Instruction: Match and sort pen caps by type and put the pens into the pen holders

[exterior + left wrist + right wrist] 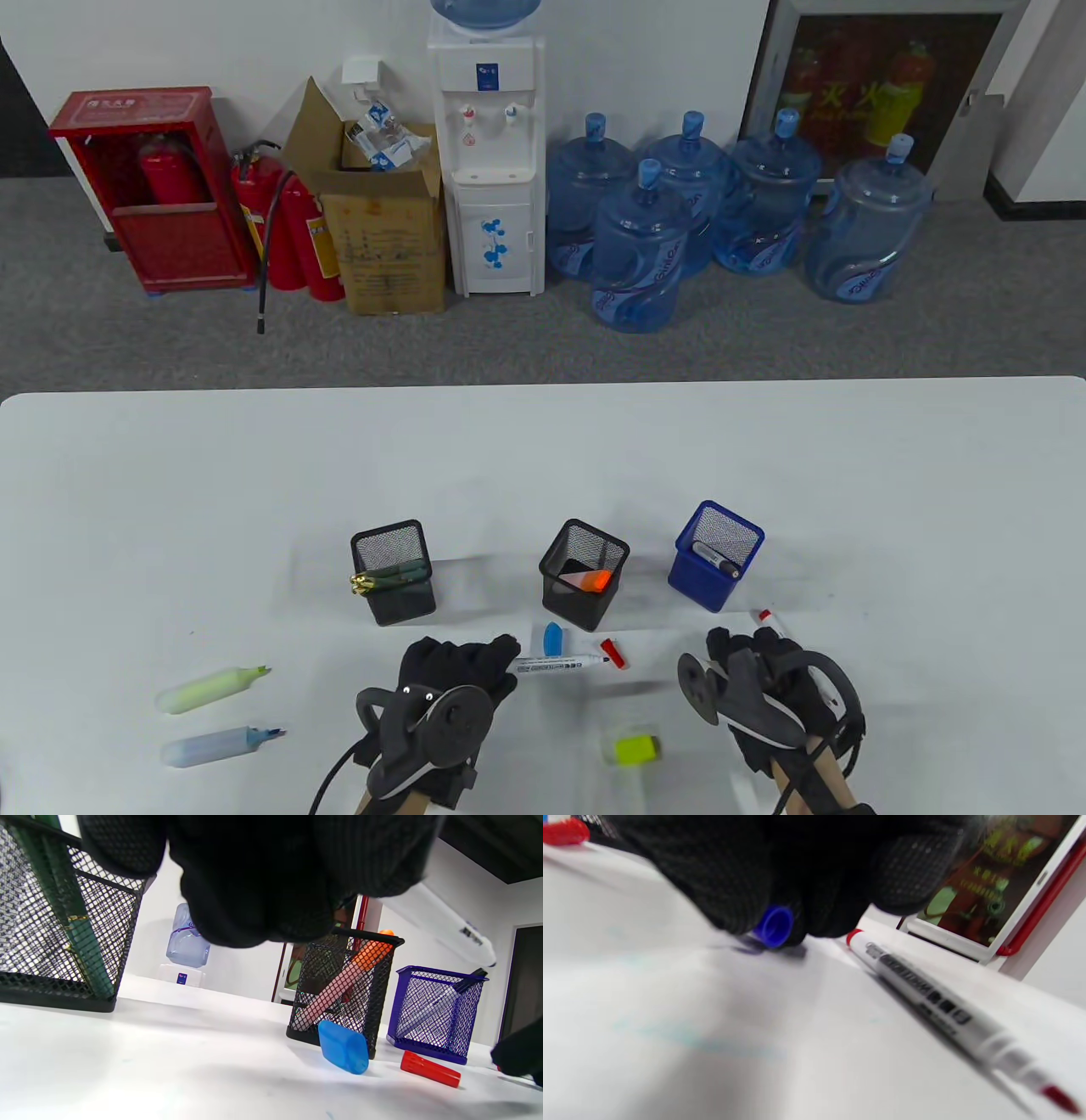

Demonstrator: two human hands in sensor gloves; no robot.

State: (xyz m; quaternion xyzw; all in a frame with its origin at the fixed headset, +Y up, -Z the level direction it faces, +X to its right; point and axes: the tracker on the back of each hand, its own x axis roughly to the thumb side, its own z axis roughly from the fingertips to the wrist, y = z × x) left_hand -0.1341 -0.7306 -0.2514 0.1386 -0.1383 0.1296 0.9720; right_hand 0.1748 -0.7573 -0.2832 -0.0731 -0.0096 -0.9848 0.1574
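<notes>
My left hand (496, 660) grips the back end of a white marker (556, 664), whose uncapped tip points right. A wide light-blue highlighter cap (552, 638) and a red marker cap (612, 654) lie just beyond it, in front of the middle holder. The fingers of my right hand (740, 649) curl down onto the table and pinch a small dark-blue cap (774, 926). Beside it lies a white marker with a red tip (925, 993). An uncapped green highlighter (212, 688) and an uncapped blue highlighter (222, 744) lie at the left. A yellow-green cap (636, 749) sits between my hands.
Three mesh holders stand in a row: a black one (373, 543) with green pens, a black one (556, 543) with an orange highlighter, and a blue one (689, 577) with a black-capped marker. Beyond the table's far edge are water bottles, a dispenser and fire extinguishers.
</notes>
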